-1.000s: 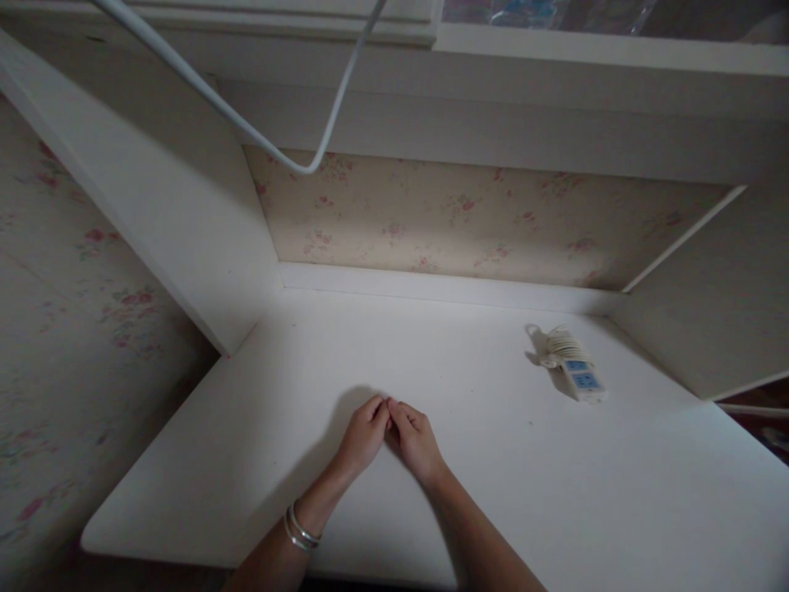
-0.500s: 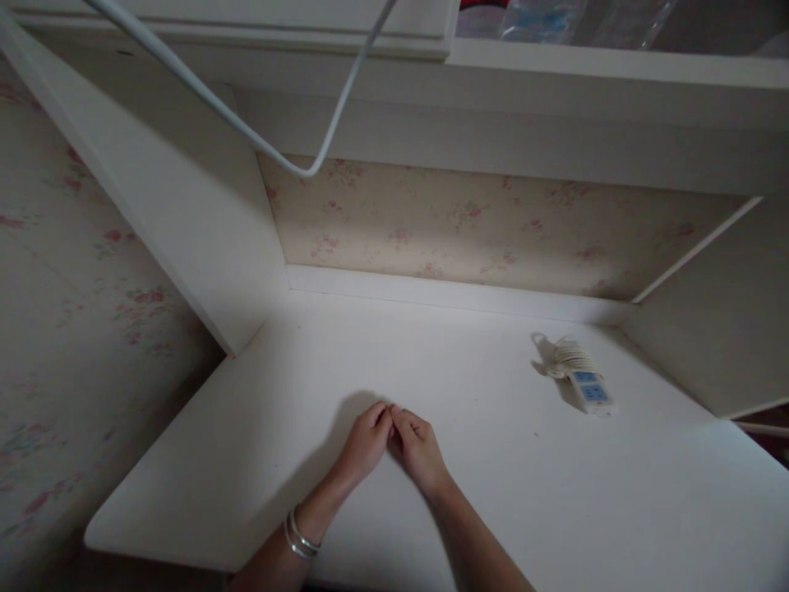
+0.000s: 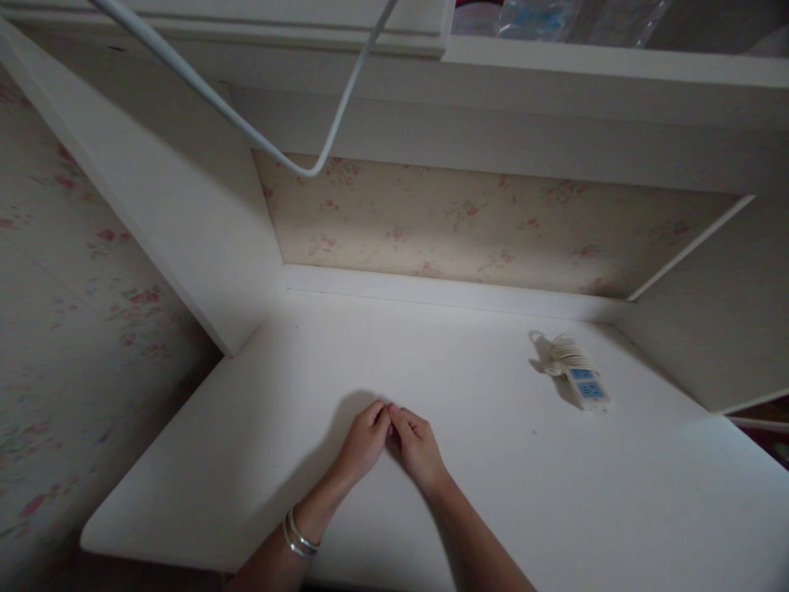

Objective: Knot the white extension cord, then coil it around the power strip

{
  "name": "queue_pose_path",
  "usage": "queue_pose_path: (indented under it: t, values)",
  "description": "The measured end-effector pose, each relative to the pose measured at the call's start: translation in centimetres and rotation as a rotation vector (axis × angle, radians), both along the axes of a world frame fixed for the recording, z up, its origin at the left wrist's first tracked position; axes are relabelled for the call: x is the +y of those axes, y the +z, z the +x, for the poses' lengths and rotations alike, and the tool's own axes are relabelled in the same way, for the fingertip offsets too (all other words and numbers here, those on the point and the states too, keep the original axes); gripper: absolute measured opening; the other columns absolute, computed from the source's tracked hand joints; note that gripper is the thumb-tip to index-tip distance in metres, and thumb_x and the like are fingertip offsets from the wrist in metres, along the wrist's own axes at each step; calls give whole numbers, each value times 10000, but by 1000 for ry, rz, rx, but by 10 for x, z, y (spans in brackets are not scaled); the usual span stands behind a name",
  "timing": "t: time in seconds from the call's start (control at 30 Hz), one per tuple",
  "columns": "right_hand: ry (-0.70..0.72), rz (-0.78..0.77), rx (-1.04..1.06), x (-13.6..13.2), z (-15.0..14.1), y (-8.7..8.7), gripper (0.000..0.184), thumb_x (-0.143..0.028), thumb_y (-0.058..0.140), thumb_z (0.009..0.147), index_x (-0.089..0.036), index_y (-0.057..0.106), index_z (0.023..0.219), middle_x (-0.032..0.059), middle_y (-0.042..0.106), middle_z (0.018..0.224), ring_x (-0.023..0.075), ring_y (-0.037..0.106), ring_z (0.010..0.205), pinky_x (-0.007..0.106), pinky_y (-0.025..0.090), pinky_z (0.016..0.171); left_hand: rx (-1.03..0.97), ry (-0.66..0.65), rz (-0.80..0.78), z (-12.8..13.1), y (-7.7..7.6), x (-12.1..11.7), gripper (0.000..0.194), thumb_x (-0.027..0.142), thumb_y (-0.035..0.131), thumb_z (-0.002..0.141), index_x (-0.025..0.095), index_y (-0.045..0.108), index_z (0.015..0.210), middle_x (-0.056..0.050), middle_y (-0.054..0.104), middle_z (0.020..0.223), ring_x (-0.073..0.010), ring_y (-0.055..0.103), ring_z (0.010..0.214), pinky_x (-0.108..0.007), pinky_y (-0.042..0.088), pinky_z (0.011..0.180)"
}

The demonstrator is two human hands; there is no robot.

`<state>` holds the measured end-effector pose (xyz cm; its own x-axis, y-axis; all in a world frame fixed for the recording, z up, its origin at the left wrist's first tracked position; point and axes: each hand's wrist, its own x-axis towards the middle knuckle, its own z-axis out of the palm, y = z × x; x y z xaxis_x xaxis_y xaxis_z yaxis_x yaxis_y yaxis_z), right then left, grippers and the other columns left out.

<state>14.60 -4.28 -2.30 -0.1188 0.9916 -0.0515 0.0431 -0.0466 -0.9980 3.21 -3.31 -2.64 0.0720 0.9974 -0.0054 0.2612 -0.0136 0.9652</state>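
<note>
A plain white tabletop (image 3: 616,493) with a rounded front left corner spreads wide, its back edge running along a low white strip (image 3: 456,292). Toward the back right corner, clear of both edges, lies a whitish power strip (image 3: 597,403) with two blue socket panels (image 3: 585,382) facing up, its pale cord (image 3: 570,355) wound around the end nearer the back edge and a loop sticking out toward the left edge. A tiny dark speck (image 3: 533,432) dots the surface between the power strip and the front edge.
</note>
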Motion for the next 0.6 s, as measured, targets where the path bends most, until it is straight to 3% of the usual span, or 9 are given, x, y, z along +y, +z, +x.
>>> queue_pose_path:
  t: [0.6]
  values:
    - [32,0,35,0,0,0,468,-565,438,884,-186,482,613,-41,378,561,103,323,547,243,268,520,33,-4,7,-1,1,0,313,404,413,892,192,476,670,20,501,627,-137,462,624,-251,348,598]
